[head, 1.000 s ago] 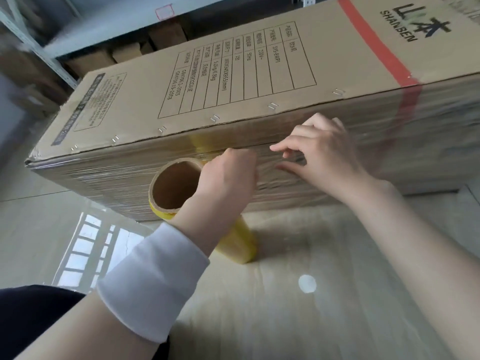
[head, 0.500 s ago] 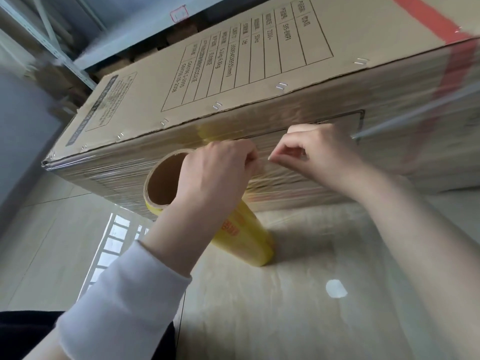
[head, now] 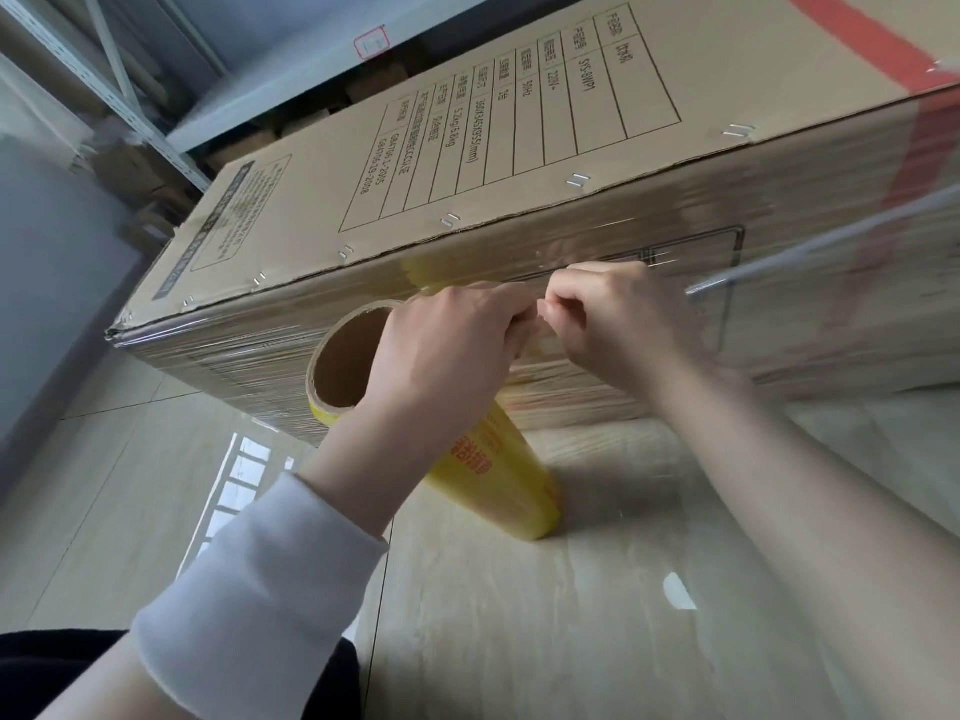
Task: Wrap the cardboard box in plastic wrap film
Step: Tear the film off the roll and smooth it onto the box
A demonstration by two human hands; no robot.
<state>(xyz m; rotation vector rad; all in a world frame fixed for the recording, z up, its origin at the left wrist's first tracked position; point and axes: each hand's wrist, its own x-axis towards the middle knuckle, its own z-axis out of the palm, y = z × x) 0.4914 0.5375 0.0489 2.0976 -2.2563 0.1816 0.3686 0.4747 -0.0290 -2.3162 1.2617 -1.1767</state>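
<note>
One cardboard box (head: 519, 163) lies on its long side on the floor (head: 519, 641), right in front of us. Its near face is covered in many wrinkled layers of plastic wrap film (head: 234, 366), from the left corner across to the right. The top face looks like bare cardboard. We judge the wrapping well along, maybe near its end. What is left is parting the film from the roll and smoothing the tail down. We cannot tell if the far sides need more passes.

The yellow roll (head: 498, 470) stands tilted on the floor against the box's near face, open core up. The left hand (head: 447, 350) sits over the roll's top with fingers curled. The right hand (head: 618, 324) is just beside it, fingers also curled, and the tips of both meet. We read both as pinching film, likely to tear it, though the film at the pinch is too clear to see. A bunched film strand (head: 810, 246) runs off right.

The spec table (head: 509, 122) on the top face reads 220V~, 50Hz, 360X345X955(mm), 5.2kg/5.8kg, GB4706.1-2005 and GB4706.19-2008. The model looks like SYS-8WP1. There is a red band (head: 872, 49) at the right and staples (head: 576, 180) along the top edge. The roll's red print is unreadable. A white sleeve (head: 249, 605) covers the left wrist, and metal shelving (head: 130, 106) stands behind.
</note>
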